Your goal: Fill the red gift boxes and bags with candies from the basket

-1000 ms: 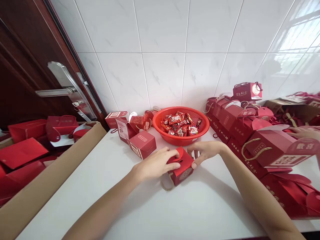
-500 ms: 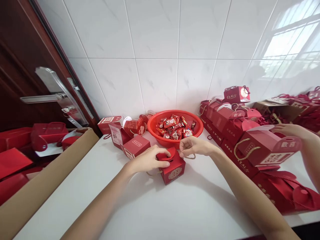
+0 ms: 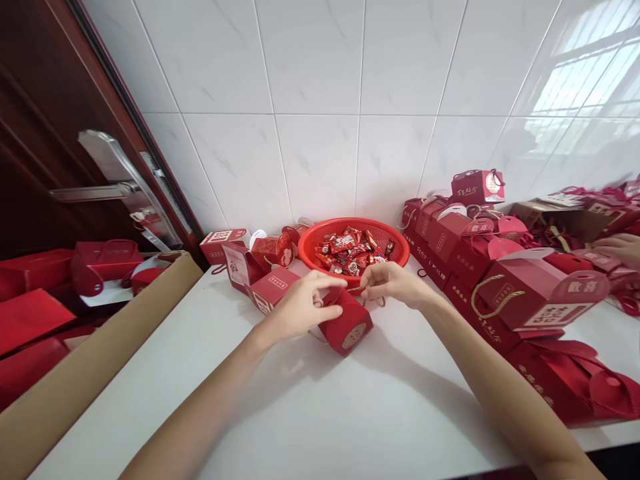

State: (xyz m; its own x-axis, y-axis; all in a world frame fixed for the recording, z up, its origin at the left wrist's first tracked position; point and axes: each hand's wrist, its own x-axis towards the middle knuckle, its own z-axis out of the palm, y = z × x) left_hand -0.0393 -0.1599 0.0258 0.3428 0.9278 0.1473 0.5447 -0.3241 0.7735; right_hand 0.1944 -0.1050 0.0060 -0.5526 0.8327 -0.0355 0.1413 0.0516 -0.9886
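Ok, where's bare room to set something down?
Bare table shows between left forearm and right forearm, nearer you than the emblem box, and between left forearm and carton. Crowded: along the wall by the basket, and rightward among stacked boxes.

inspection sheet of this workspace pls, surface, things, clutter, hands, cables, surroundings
surface: white table, partly shadowed
handled things: small red box with cord at its right
clutter: red basket of wrapped sweets; stacked red boxes at right
left hand: open beside the box, contact unclear
right hand: appears to pinch the cord
cables: nothing seen
surroundings: tiled wall behind, door left, another person's hand far right
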